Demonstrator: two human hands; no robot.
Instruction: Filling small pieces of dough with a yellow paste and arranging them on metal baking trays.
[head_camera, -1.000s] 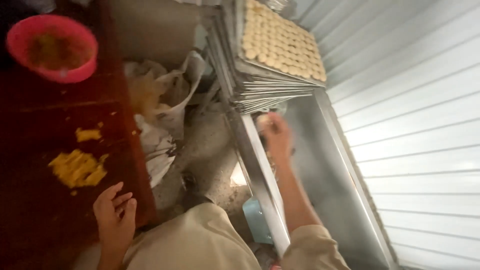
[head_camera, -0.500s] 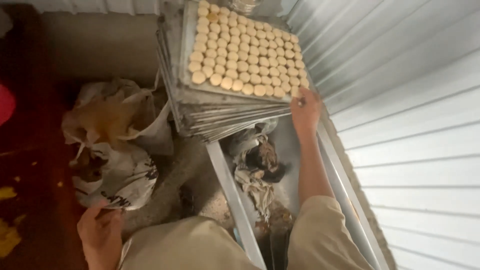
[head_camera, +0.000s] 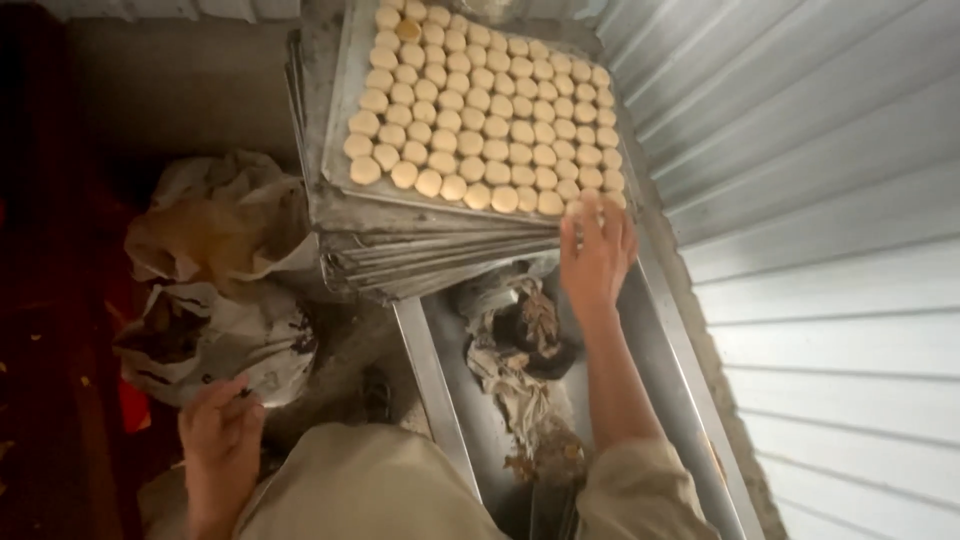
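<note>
Shifted slightly left along the near edge of the top tray (head_camera: 345, 130) of pale dough rounds (head_camera: 480, 105) at upper centre, right hand (head_camera: 597, 252) rests fingers spread on it; left hand (head_camera: 220, 440), loosely curled, touches a crumpled sack (head_camera: 215, 335) lower left.

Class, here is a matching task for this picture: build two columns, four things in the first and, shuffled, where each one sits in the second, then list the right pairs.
Column 1
1. dough rounds
2. right hand
3. left hand
4. crumpled rag

Column 2
A. lying in the metal trough
B. in rows on the top tray
C. at the near right corner of the tray stack
D. low down, beside the crumpled sacks

Pairs: 1-B, 2-C, 3-D, 4-A
</note>
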